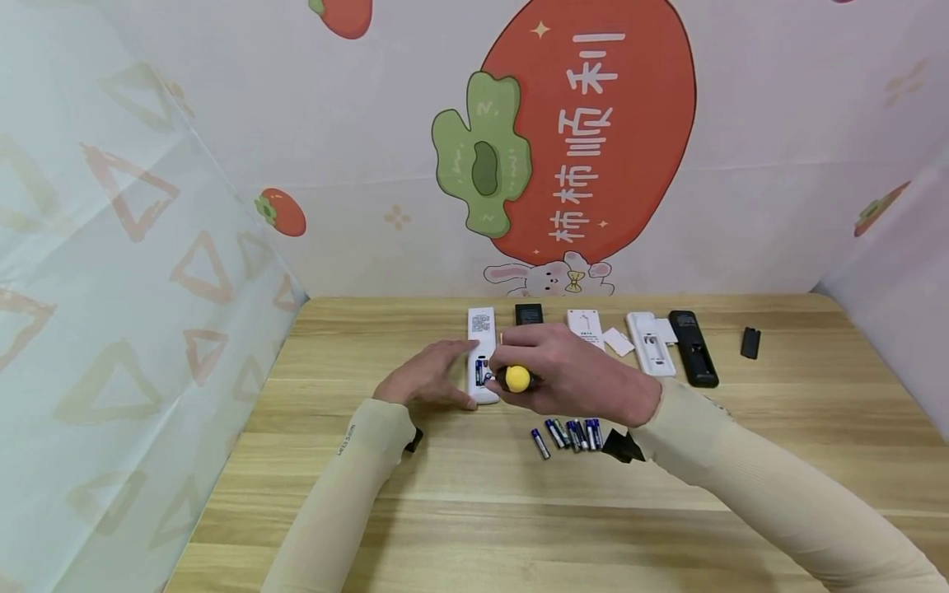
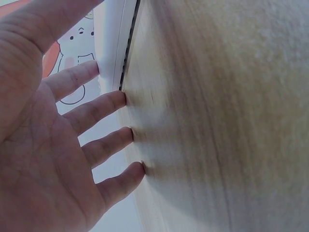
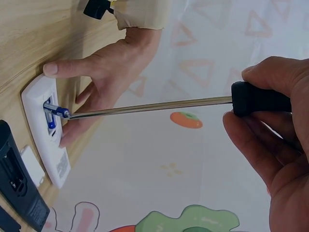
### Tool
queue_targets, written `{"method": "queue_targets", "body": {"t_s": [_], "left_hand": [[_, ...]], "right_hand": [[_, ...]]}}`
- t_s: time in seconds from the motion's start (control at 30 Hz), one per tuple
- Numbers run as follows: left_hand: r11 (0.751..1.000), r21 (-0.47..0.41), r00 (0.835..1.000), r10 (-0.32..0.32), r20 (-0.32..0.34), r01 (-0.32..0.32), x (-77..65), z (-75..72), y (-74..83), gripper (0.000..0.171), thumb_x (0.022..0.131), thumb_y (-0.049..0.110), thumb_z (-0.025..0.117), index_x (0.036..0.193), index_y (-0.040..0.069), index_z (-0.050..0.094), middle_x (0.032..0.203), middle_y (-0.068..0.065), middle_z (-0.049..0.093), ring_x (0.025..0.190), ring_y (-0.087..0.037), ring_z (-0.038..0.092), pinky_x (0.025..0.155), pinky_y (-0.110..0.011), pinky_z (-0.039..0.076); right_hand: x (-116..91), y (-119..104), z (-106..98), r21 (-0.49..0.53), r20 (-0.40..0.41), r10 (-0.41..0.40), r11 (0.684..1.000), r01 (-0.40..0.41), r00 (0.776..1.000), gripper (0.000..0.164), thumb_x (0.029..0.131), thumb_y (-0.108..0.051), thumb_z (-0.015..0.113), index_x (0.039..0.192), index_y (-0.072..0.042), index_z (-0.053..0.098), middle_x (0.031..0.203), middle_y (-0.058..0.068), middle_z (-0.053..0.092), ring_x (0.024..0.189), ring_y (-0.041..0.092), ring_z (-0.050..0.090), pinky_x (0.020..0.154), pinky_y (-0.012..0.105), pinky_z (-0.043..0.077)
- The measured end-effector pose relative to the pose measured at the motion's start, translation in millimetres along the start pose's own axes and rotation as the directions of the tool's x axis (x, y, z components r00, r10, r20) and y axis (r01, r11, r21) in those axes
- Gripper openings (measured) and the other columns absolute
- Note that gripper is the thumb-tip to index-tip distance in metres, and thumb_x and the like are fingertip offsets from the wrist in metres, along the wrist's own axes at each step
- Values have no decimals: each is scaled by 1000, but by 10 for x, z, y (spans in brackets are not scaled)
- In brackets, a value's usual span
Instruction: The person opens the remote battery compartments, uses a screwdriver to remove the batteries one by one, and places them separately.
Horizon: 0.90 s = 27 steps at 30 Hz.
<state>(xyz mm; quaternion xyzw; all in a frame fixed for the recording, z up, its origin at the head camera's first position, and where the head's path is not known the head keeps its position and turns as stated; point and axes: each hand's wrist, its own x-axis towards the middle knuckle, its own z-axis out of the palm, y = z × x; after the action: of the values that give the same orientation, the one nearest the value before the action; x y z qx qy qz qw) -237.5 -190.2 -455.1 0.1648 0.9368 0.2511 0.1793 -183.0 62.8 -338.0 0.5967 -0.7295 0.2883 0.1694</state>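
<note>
My right hand (image 1: 574, 375) grips a screwdriver (image 3: 258, 99) by its black handle, whose yellow end shows in the head view. Its long metal shaft reaches to the end of a battery (image 3: 59, 111) that tilts up out of a white remote control (image 3: 41, 101). A second blue battery (image 3: 51, 122) lies in the same compartment. Lying back up on the table, the remote has my left hand (image 1: 426, 377) beside it. The left thumb is at its near end and the index fingertip at its side; the other fingers are spread and fairly straight, on the table (image 2: 203, 125).
Several loose batteries (image 1: 571, 435) lie nearer me. Behind and right are a black device (image 1: 529, 313), another white remote (image 1: 586, 325), a white remote with open compartment (image 1: 652, 346), a black remote (image 1: 693, 350), a white cover (image 1: 619, 342) and a black cover (image 1: 750, 343).
</note>
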Motion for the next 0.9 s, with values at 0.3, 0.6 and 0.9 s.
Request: {"method": "queue_targets", "body": {"t_s": [0.3,0.6,0.9], "left_hand": [[1000,9,1000,23,-6,-23,4,5,-9,106,71,37,94,158,17,37,159,-9,40,146,-29,34,119,-47,29],[1000,5,1000,12,-6,-12,-9,-2,1,106,71,37,94,158,20,37,160,-8,38,147,-29,32,120,-47,27],[1000,2,1000,12,-4,-12,-14,-7,5,106,71,37,94,158,20,37,160,-9,38,147,-30,32,119,-49,28]], "right_hand": [[3,-5,-19,-4,-27,-7,1000,7,1000,16,85,-11,81,91,-12,66,82,-4,55,71,8,55,64,20,51],[23,10,-42,-36,-53,-20,999,18,998,19,83,-10,82,91,-12,65,82,-3,56,71,9,54,63,22,51],[31,23,-72,-37,-71,-23,999,21,997,23,81,-8,83,91,-11,63,80,-3,56,69,9,54,63,22,51]]}}
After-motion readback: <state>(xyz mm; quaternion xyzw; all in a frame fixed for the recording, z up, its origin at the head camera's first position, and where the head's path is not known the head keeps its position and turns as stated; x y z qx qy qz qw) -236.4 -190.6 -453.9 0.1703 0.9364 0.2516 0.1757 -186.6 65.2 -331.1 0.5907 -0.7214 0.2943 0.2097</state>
